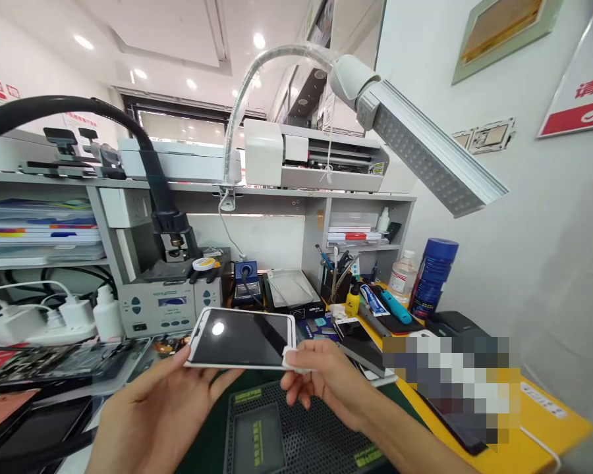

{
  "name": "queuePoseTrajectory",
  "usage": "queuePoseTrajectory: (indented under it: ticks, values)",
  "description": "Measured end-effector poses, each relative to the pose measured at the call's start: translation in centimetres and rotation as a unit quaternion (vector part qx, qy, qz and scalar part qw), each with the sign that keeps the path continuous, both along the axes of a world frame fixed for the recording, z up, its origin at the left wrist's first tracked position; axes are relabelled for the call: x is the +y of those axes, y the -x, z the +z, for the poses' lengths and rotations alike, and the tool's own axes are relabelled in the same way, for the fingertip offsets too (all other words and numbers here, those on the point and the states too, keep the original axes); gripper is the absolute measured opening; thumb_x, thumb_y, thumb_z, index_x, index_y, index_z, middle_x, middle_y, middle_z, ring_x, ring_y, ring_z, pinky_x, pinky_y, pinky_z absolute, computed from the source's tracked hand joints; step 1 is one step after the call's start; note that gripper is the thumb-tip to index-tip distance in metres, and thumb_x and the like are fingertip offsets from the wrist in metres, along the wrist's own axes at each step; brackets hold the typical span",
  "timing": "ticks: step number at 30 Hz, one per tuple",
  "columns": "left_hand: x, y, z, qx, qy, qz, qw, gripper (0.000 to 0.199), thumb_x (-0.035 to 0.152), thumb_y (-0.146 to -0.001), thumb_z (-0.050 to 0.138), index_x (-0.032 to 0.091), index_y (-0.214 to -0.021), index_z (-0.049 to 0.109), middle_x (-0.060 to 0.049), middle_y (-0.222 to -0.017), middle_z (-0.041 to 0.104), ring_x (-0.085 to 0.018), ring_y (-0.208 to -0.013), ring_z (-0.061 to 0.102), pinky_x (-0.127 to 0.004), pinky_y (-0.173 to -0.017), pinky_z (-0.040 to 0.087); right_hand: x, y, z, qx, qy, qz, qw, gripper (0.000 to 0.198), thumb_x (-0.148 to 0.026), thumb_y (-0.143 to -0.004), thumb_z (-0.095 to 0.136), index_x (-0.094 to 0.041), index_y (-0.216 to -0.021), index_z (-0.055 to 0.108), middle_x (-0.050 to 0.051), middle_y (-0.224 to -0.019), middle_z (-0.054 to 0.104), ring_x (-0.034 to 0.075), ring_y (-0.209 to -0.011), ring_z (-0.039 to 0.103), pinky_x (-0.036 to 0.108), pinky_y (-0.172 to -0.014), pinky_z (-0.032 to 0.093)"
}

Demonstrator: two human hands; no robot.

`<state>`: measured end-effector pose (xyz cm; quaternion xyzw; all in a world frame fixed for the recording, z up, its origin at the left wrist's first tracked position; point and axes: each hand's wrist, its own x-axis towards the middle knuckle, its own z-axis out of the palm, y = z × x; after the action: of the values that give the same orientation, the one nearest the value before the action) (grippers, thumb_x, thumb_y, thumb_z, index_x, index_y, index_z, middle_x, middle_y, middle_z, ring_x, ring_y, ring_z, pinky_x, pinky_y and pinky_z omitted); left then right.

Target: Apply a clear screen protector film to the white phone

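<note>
A smartphone (pixel 244 337) with a white frame and a dark screen lies sideways, face up and tilted toward me. My left hand (pixel 165 395) holds it from below, with the thumb on its left edge and the fingers underneath. My right hand (pixel 326 378) is closed at the phone's lower right corner. Between its thumb and fingers is a small white piece (pixel 290 359) against that corner, mostly hidden, so I cannot tell its kind. Beneath both hands lies a black perforated work mat (pixel 311 428) with yellow-green lettering.
A soldering station (pixel 163 306) stands at the back left, and a pen holder (pixel 336 283) at the back right. On the right are a blue spray can (pixel 432 276) and a clear bottle (pixel 401 273). An LED lamp (pixel 425 145) hangs overhead. Phone parts (pixel 24 362) lie at left.
</note>
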<state>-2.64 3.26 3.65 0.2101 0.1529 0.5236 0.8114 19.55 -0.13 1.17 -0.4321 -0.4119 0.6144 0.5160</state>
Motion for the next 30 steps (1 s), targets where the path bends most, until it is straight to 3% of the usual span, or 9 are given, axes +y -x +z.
queuePoseTrajectory:
  ticks: [5,9,15,22,27,30]
  values:
    - [-0.7,-0.8,-0.6,-0.012,-0.085,-0.038,0.996,0.035,0.019,-0.087,0.053,0.022,-0.119,0.067,-0.008,-0.125,0.068,-0.033,-0.128,0.054,-0.054,-0.109,0.044,-1.2,2.5,-0.9,-0.020,-0.005,0.091,0.996,0.041,-0.049,-0.071,0.079,-0.011,-0.072,0.064,0.008,-0.065,0.072,0.014,-0.049,0.066,0.018,-0.040,0.038]
    - [-2.0,-1.8,-0.5,0.000,-0.100,-0.062,0.993,0.037,0.020,-0.092,0.050,0.020,-0.126,0.064,-0.009,-0.132,0.064,-0.032,-0.126,0.055,-0.049,-0.111,0.040,-1.5,3.3,-1.8,-0.060,-0.011,0.135,0.989,0.044,-0.051,-0.076,0.075,-0.010,-0.064,0.065,0.007,-0.062,0.070,0.012,-0.049,0.064,0.018,-0.042,0.037]
    - [-1.9,-1.4,-0.6,-0.066,-0.107,-0.110,0.986,0.045,0.027,-0.096,0.042,0.013,-0.136,0.056,-0.015,-0.138,0.059,-0.035,-0.125,0.056,-0.052,-0.110,0.036,-1.2,3.3,-2.2,-0.101,-0.012,0.136,0.986,0.056,-0.060,-0.082,0.068,-0.010,-0.058,0.068,0.007,-0.055,0.067,0.011,-0.046,0.063,0.019,-0.044,0.035]
    - [-1.6,-0.9,-0.3,-0.109,-0.105,-0.118,0.981,0.051,0.035,-0.097,0.040,0.017,-0.144,0.048,-0.015,-0.139,0.058,-0.034,-0.124,0.058,-0.051,-0.111,0.034,-1.3,3.7,-1.8,-0.106,0.000,0.141,0.984,0.073,-0.072,-0.087,0.051,-0.008,-0.057,0.068,0.009,-0.055,0.065,0.011,-0.045,0.061,0.019,-0.042,0.036]
    - [-1.5,-0.8,-0.3,-0.117,-0.109,-0.114,0.980,0.049,0.037,-0.099,0.037,0.021,-0.144,0.048,-0.014,-0.139,0.058,-0.033,-0.121,0.060,-0.051,-0.111,0.034,-1.1,3.6,-1.8,-0.105,-0.005,0.137,0.985,0.071,-0.072,-0.088,0.050,-0.008,-0.062,0.065,0.010,-0.061,0.067,0.012,-0.046,0.063,0.018,-0.041,0.037]
    - [-1.4,-0.7,-0.4,-0.109,-0.105,-0.112,0.982,0.048,0.037,-0.100,0.036,0.021,-0.143,0.049,-0.013,-0.137,0.060,-0.033,-0.120,0.061,-0.051,-0.109,0.035,-0.9,3.2,-1.6,-0.122,-0.019,0.100,0.987,0.053,-0.064,-0.085,0.063,-0.012,-0.076,0.062,0.005,-0.069,0.068,0.012,-0.048,0.064,0.018,-0.041,0.037]
